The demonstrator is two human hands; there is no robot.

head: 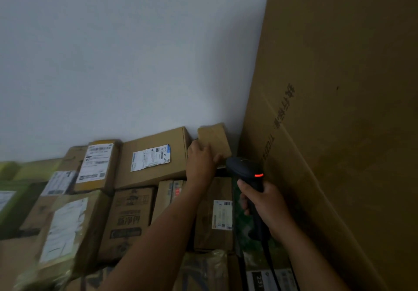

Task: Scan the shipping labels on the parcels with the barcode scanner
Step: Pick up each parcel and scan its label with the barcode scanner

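Observation:
My right hand [265, 202] grips the handle of a black barcode scanner [246, 171] whose small red light glows; its head points up and left. My left hand [201, 162] holds a small brown cardboard parcel [214, 138] tilted up against the white wall, with no label showing on the side I see. Beside it lies a larger brown parcel [153, 157] with a white shipping label [150, 157]. Below my left forearm, another parcel [212, 214] shows a white label [222, 215].
Several more cardboard parcels with labels are stacked to the left and below, such as a tall box [97, 164] and a wrapped one [65, 227]. A very large cardboard sheet [339, 110] stands close on the right. The white wall [124, 53] is behind.

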